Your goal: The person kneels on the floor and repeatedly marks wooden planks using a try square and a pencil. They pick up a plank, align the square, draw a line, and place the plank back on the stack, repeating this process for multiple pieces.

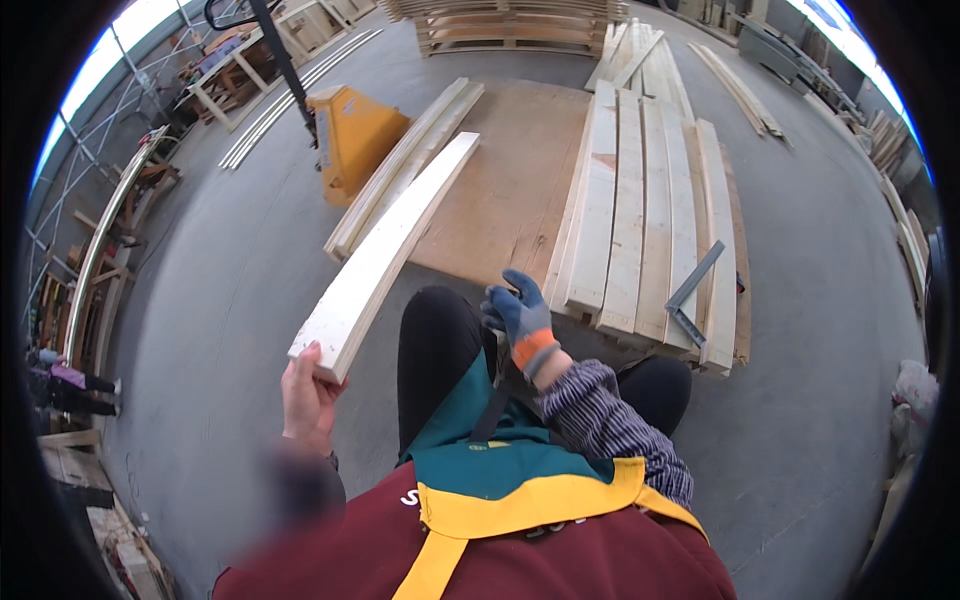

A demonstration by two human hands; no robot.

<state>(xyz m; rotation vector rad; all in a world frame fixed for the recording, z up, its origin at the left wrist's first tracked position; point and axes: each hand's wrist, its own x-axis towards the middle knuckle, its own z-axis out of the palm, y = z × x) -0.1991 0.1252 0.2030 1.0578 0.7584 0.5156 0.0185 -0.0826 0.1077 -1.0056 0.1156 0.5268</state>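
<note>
My left hand (312, 400) is bare and closed around the near end of a long pale wooden plank (385, 250). The plank slants away to the upper right, its far end by the edge of a brown sheet-covered pallet (505, 175). In a blue-grey glove with an orange cuff, my right hand (520, 312) hovers over my knees, near the pallet's front edge. Its fingers are loosely bent and apart, with nothing visible in them. To its right lie several planks (627, 220) side by side. A grey metal square (692, 290) rests on their near ends.
More planks (410, 165) lie along the pallet's left side, beside a yellow pallet jack (352, 140). Stacked wooden pallets (520, 35) stand at the far end. Loose boards (740, 90) lie on the floor at far right. Another person (80, 385) is at the left edge.
</note>
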